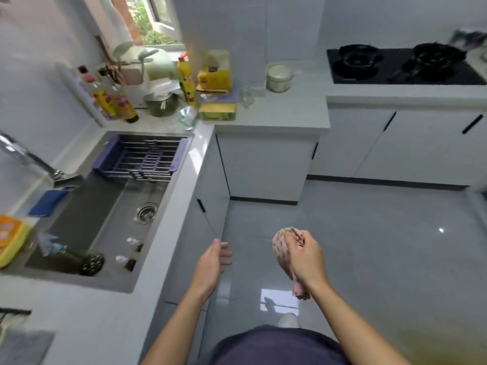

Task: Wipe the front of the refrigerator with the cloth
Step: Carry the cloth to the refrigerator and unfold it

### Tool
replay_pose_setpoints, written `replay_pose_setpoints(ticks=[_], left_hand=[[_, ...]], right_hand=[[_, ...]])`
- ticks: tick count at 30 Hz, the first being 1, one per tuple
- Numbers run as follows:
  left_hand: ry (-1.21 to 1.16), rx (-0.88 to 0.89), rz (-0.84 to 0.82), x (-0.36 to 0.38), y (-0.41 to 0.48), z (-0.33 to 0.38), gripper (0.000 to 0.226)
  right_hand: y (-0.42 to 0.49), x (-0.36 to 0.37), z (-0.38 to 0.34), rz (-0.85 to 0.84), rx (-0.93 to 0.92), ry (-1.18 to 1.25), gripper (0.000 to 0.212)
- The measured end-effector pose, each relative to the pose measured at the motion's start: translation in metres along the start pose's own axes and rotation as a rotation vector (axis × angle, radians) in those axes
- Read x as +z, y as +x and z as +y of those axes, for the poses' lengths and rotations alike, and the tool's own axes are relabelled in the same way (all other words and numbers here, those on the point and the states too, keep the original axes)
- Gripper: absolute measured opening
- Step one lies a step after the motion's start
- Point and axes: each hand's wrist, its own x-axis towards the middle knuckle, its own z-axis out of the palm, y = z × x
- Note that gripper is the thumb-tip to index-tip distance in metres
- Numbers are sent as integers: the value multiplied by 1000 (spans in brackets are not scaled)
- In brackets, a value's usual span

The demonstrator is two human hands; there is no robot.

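- The cloth point(282, 248) is soft and pale with a pinkish print. It is wadded into a rounded bundle with 1 tail hanging below, and is held in the air above the floor point(382, 246), in front of the body.
- The right hand point(307, 260) has it: its fingers point(296, 242) curl over the top of the bundle and grip it.
- The left hand point(210, 266) hangs beside it, apart, with its fingers loosely spread and holding nothing.
- No refrigerator shows in this view, so the step in hand looks like carrying the cloth to it — wiping is not yet begun.
- The next move probably calls for turning to find the refrigerator's front, then opening the wad so a broad, flat face meets the door.
- The floor is glossy grey tile that mirrors the light. The cabinets point(266, 167) are flat white fronts with slim dark handles.
- The white, smooth counter point(290, 114) carries bottles and a jar. To the left is a dull steel sink point(87, 219) with a blue-edged wire rack point(145, 156) across it, and to the right a black hob point(400, 75) with dark cookware.
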Motion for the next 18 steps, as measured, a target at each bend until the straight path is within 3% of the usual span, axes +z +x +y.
replay_pose_setpoints(ticks=[7, 18], left_hand=[[33, 36, -116, 85, 14, 32, 40], [264, 94, -387, 217, 51, 99, 43]], right_hand=[[33, -70, 22, 70, 106, 38, 11], [80, -159, 54, 331, 253, 103, 13]])
